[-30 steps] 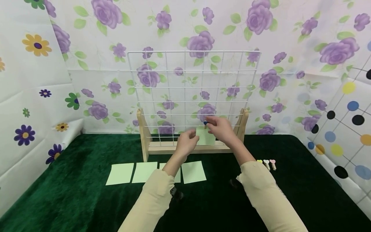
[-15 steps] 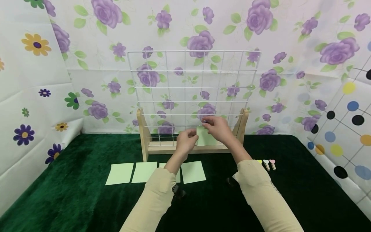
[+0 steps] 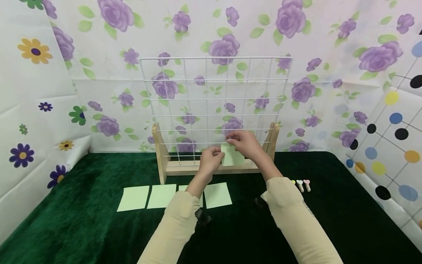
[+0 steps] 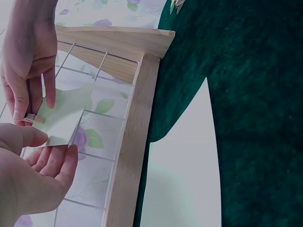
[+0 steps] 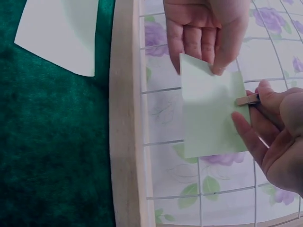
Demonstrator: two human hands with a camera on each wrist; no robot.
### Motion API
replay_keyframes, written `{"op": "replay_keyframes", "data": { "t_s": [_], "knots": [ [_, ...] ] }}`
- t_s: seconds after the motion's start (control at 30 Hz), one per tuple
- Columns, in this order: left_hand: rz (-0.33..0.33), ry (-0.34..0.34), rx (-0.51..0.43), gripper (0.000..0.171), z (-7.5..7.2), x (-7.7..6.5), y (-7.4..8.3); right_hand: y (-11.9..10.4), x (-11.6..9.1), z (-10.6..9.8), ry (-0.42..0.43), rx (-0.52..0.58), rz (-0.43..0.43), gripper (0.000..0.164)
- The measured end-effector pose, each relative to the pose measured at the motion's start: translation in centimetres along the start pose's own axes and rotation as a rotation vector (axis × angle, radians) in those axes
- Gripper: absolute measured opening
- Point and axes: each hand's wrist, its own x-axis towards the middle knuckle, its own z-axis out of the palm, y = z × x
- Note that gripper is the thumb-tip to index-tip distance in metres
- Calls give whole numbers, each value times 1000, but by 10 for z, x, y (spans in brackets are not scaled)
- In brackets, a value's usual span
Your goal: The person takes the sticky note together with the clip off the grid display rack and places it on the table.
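Note:
A pale green square of paper (image 3: pixel 233 156) stands against the lower part of a white wire grid (image 3: pixel 215 99). My left hand (image 3: pixel 210 160) pinches its left edge between thumb and fingers. At the paper's top edge my right hand (image 3: pixel 248 145) pinches a small wooden clothespin (image 5: pixel 246 100), which overlaps the paper in the right wrist view. From the left wrist side the clothespin (image 4: pixel 34 118) is partly covered by fingers. Whether its jaws also catch the wire cannot be seen.
Several more green paper squares (image 3: pixel 133 198) lie in a row on the dark green cloth (image 3: pixel 99 227), one partly behind my left forearm. Small clothespins with heart-shaped heads (image 3: pixel 307 185) lie at the right. Wooden feet (image 3: pixel 160 154) hold the grid upright before a floral backdrop (image 3: pixel 108 88).
The right hand has shifted slightly left along the paper's top edge, and the clothespin's blue head is now hidden by fingers. The left hand keeps its pinch. The head view has turned slightly right.

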Motion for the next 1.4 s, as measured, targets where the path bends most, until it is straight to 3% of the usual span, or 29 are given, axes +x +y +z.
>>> {"op": "replay_keyframes", "data": {
  "t_s": [0.43, 0.73, 1.07, 1.4],
  "knots": [
    [15, 34, 19, 24, 2, 6, 2, 6, 1, 8, 104, -25, -44, 16],
    [9, 27, 7, 18, 2, 8, 0, 10, 2, 17, 235, -49, -95, 15],
    [32, 26, 48, 15, 4, 2, -4, 20, -2, 28, 390, 201, -82, 13],
    [29, -2, 45, 21, 2, 0, -7, 18, -7, 25, 325, 353, -100, 20]
  ]
}}
